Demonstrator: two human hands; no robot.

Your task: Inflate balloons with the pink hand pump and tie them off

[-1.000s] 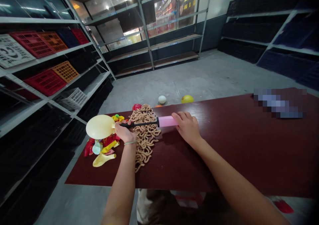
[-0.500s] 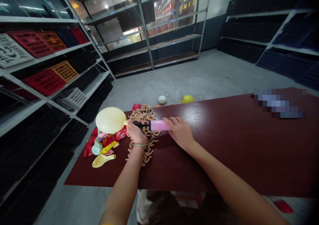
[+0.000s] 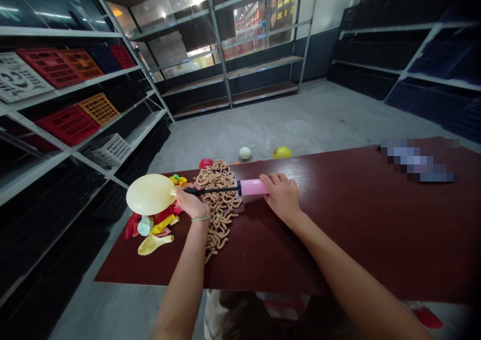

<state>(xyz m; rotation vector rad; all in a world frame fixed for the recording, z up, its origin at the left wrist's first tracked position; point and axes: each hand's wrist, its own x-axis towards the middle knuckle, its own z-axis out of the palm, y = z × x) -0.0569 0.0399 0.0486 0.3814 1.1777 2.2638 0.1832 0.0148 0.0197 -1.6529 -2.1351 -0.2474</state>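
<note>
A partly inflated pale yellow balloon (image 3: 151, 194) sits at the left end of a pink and black balloon pump (image 3: 252, 187). My left hand (image 3: 191, 202) is closed around the pump's black end and the balloon's neck. My right hand (image 3: 281, 194) grips the pink barrel, and a thin black rod shows between the two parts. Beneath the pump lies a heap of tan, worm-like curled pieces (image 3: 220, 219). Near my left hand are uninflated balloons, among them a pale yellow balloon (image 3: 155, 244) and a yellow balloon (image 3: 164, 224), on red wrappers (image 3: 132, 226).
The dark red table (image 3: 338, 229) has a blurred-out object (image 3: 417, 162) at its far right. Beyond its back edge, a white balloon (image 3: 245, 153) and a yellow-green balloon (image 3: 281, 152) are on the floor. Shelves with crates (image 3: 67, 124) stand at the left.
My hands have moved apart, the left one leftward with the balloon and the right one slightly right. The pump's black rod is now drawn out of the pink barrel.
</note>
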